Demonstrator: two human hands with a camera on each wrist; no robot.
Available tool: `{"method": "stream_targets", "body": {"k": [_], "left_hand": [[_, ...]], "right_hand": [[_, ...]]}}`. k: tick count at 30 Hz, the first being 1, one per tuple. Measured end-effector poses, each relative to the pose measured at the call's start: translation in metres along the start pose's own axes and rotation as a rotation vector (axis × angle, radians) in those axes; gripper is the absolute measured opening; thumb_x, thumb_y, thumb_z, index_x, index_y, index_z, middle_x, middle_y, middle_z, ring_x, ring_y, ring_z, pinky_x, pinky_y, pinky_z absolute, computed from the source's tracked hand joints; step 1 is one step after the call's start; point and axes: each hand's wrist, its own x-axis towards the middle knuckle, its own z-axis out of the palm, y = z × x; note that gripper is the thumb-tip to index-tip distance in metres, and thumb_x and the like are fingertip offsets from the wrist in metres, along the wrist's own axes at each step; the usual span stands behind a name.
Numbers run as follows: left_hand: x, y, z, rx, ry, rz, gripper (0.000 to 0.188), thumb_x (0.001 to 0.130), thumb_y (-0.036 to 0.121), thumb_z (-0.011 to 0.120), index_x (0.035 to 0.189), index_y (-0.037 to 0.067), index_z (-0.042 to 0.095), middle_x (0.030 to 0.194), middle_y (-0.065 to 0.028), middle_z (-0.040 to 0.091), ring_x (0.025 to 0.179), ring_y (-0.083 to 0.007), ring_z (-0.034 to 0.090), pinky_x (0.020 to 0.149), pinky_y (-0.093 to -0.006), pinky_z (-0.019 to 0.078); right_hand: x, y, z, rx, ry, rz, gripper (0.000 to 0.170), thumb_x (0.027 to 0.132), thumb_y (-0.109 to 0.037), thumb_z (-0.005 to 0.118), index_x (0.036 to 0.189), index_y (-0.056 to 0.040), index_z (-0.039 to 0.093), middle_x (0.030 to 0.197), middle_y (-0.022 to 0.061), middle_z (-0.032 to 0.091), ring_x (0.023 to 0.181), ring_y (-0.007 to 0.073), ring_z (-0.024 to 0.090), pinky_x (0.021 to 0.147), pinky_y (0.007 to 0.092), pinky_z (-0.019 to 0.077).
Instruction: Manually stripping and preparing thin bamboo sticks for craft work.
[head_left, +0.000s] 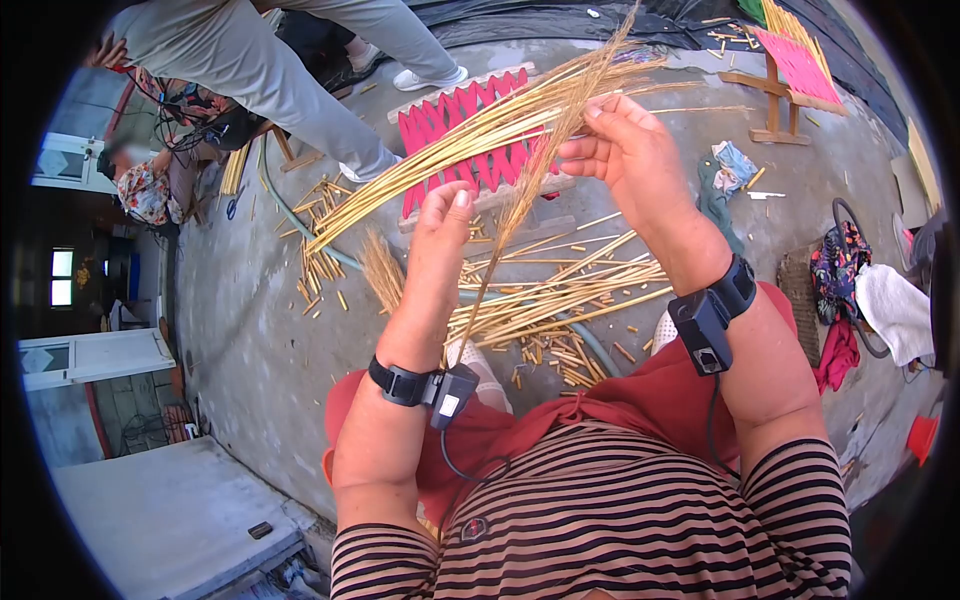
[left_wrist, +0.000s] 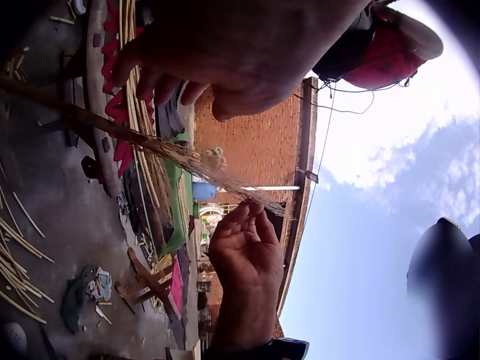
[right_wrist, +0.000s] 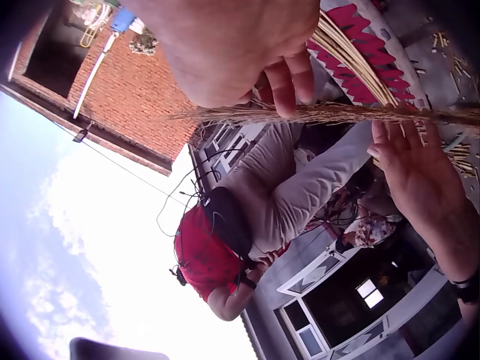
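Observation:
A long dry grass stalk with a feathery plume (head_left: 528,185) slants up in front of me in the head view, its lower end coming down between my knees. My right hand (head_left: 640,155) pinches the plume near its upper part with thumb and fingertips. Lower down, my left hand (head_left: 440,228) is beside the stalk; in the right wrist view the left hand's fingers (right_wrist: 397,139) lie extended along it, palm facing up. Just beyond both hands, a bundle of pale stalks (head_left: 430,160) lies across a rack wrapped in pink cloth (head_left: 415,130).
More pale stalks (head_left: 590,290) lie before my feet, among short cut pieces (head_left: 565,355). A hose (head_left: 275,190) runs along the concrete. Another person in grey trousers (head_left: 270,75) stands beyond the rack. To the right are a second pink-covered stand (head_left: 800,65) and a bag (head_left: 838,265).

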Motion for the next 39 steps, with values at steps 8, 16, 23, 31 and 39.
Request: {"method": "stream_targets", "body": {"k": [8, 16, 23, 31, 39], "left_hand": [[-0.012, -0.009, 0.006, 0.145, -0.141, 0.078, 0.032, 0.080, 0.001, 0.062, 0.107, 0.005, 0.044, 0.090, -0.0076, 0.058, 0.075, -0.0128, 0.059, 0.066, -0.0235, 0.0487], [-0.016, 0.012, -0.003, 0.111, 0.020, 0.132, 0.007, 0.084, 0.003, 0.058, 0.091, 0.004, 0.056, 0.072, -0.0009, 0.058, 0.056, -0.0067, 0.052, 0.052, -0.0197, 0.0420], [-0.017, 0.016, -0.012, 0.057, -0.010, 0.109, 0.009, 0.088, 0.010, 0.054, 0.092, 0.003, 0.059, 0.069, -0.0011, 0.058, 0.054, -0.0065, 0.050, 0.051, -0.0193, 0.0406], [-0.023, 0.019, -0.006, 0.060, -0.083, 0.052, 0.013, 0.090, 0.013, 0.050, 0.092, 0.004, 0.059, 0.068, -0.0005, 0.058, 0.053, -0.0051, 0.049, 0.049, -0.0176, 0.0371], [-0.025, 0.018, -0.005, 0.044, -0.114, 0.047, 0.016, 0.092, 0.016, 0.048, 0.091, 0.005, 0.059, 0.065, 0.0003, 0.057, 0.049, -0.0046, 0.047, 0.046, -0.0167, 0.0331]], "right_hand": [[0.012, -0.016, -0.011, 0.102, 0.070, -0.108, 0.012, 0.091, -0.012, 0.047, 0.093, -0.0010, 0.052, 0.088, 0.0112, 0.060, 0.077, 0.0203, 0.062, 0.071, 0.0343, 0.0536], [0.014, -0.027, -0.018, 0.085, 0.169, -0.172, 0.015, 0.089, -0.011, 0.050, 0.101, -0.0015, 0.053, 0.095, 0.0112, 0.060, 0.083, 0.0176, 0.060, 0.074, 0.0322, 0.0510], [-0.016, 0.024, 0.019, -0.353, -0.148, 0.285, 0.021, 0.083, -0.016, 0.060, 0.100, -0.0034, 0.058, 0.084, 0.0016, 0.061, 0.070, 0.0091, 0.057, 0.059, 0.0228, 0.0451], [-0.010, 0.036, 0.025, -0.489, -0.141, -0.003, 0.010, 0.080, -0.010, 0.061, 0.080, 0.0005, 0.059, 0.070, 0.0018, 0.059, 0.058, 0.0084, 0.056, 0.054, 0.0222, 0.0450], [-0.012, 0.032, 0.023, -0.482, -0.142, 0.003, 0.005, 0.079, -0.005, 0.055, 0.081, -0.0004, 0.057, 0.074, 0.0033, 0.060, 0.060, 0.0078, 0.055, 0.056, 0.0214, 0.0445]]}}
